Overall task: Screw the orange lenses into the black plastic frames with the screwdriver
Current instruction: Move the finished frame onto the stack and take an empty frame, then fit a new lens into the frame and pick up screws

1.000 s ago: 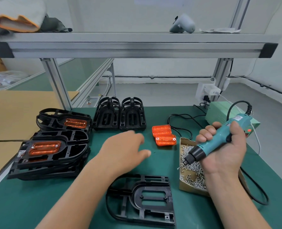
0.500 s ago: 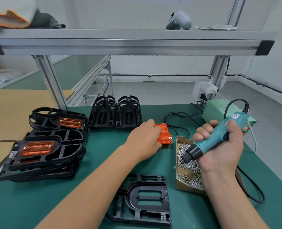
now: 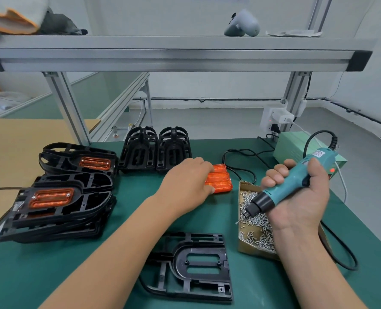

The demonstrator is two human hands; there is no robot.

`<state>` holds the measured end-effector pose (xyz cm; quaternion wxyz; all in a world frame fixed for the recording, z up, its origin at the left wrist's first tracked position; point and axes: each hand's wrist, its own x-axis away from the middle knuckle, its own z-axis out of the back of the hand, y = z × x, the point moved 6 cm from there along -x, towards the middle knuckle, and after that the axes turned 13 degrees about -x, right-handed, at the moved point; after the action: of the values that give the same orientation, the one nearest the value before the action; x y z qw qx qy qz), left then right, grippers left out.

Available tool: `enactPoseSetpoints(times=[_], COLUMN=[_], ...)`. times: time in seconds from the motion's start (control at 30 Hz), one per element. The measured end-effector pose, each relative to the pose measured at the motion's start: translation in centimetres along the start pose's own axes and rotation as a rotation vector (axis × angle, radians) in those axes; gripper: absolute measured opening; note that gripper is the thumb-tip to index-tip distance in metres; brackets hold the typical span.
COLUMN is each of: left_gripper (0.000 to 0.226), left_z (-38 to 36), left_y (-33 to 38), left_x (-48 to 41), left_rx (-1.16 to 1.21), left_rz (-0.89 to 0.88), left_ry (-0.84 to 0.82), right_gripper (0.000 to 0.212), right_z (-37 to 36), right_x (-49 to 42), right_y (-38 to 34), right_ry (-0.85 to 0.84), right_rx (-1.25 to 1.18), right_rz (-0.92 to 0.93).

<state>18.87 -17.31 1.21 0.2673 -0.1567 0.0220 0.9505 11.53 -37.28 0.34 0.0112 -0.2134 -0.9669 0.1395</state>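
Your left hand [image 3: 186, 184] reaches out to the small pile of orange lenses [image 3: 221, 182] in the middle of the green worktop [image 3: 51, 275]. Its fingers [image 3: 204, 167] curl over the top of the pile and your thumb presses on the near edge, so the hand grips the pile. The lenses lie flat on the worktop, just left of the box of screws [image 3: 255, 237].

Your right hand [image 3: 301, 204] holds the blue-green screwdriver [image 3: 289, 186]. All of its fingers are wrapped tight round the handle. The tool is up off the worktop and tilted, and its black tip points down and left over the box of screws. A black cord [image 3: 341, 259] runs from its back end and loops on the worktop.

One black frame [image 3: 198, 264] lies flat close to you, between your two arms. You can see the green worktop through its middle opening. It is well apart from the orange lenses.

On your left sits a pile of frames [image 3: 58, 210], and the top one has an orange lens in it. Just behind it lies another frame with a lens [image 3: 78, 161]. At the back, two bunches of frames [image 3: 156, 150] stand on edge, side by side. A green power box [image 3: 296, 146] sits at the back right.
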Motion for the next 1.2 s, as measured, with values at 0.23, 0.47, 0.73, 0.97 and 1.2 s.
enactPoseSetpoints(times=[0.23,0.47,0.73,0.97,1.2], left_gripper=[0.047,0.038,0.047,0.051,0.029], left_z=[1.9,2.9,1.9,1.6,1.6], left_y=[-0.2,0.2,1.1,1.0,1.3], left_x=[5.8,11.8,13.3,13.6,13.7], left_rx=[0.129,0.291,0.273,0.292,0.325], left_rz=[-0.038,-0.168,-0.220,-0.211,-0.241], left_ry=[-0.036,-0.169,-0.250,-0.287,-0.282], right_gripper=[0.033,0.033,0.034,0.034,0.034], right_z=[0.0,-0.1,0.0,0.0,-0.1], right_x=[0.0,0.2,0.2,0.1,0.3], right_y=[0.1,0.3,0.4,0.5,0.4], right_ry=[0.000,-0.006,-0.004,-0.012,-0.009], right_rx=[0.004,0.002,0.030,0.032,0.027], right_rz=[-0.001,-0.004,0.000,-0.006,-0.006])
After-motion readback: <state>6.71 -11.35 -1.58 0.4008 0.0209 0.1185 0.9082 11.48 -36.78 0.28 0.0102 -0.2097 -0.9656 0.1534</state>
